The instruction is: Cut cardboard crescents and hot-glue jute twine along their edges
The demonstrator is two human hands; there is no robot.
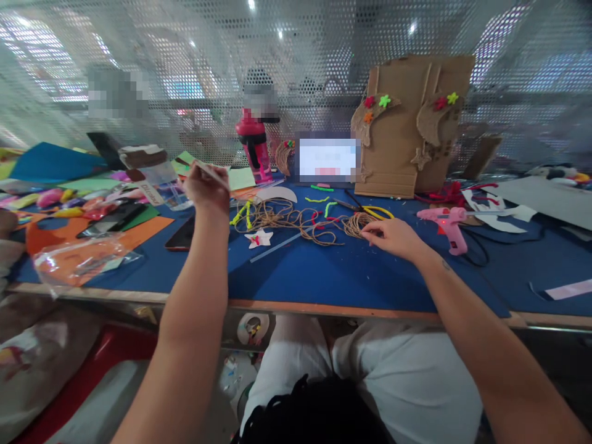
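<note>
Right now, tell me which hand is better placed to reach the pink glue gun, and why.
The right hand, I'd judge: it is at the coiled twine, with the pink glue gun close on its right. The left hand is farther off, beyond the loose twine, and appears to hold a pale strip.

The tabletop [296,280] is showing deep blue, while the coiled twine [352,223] and the loose twine [276,216] are keeping to a straw tan. The glue gun [456,229] is gleaming candy pink with a red light, and the pliers [382,213] are flashing yellow handles. The bottle [258,148] is pairing hot pink with black. Against the brown cardboard panel [402,148], the tan crescent [364,131] is wearing red, lime green and orange flowers. The star cutout [263,237] is showing white around a red middle, and the metal mesh [185,37] is repeating a dotted pattern across silvery grey
</note>
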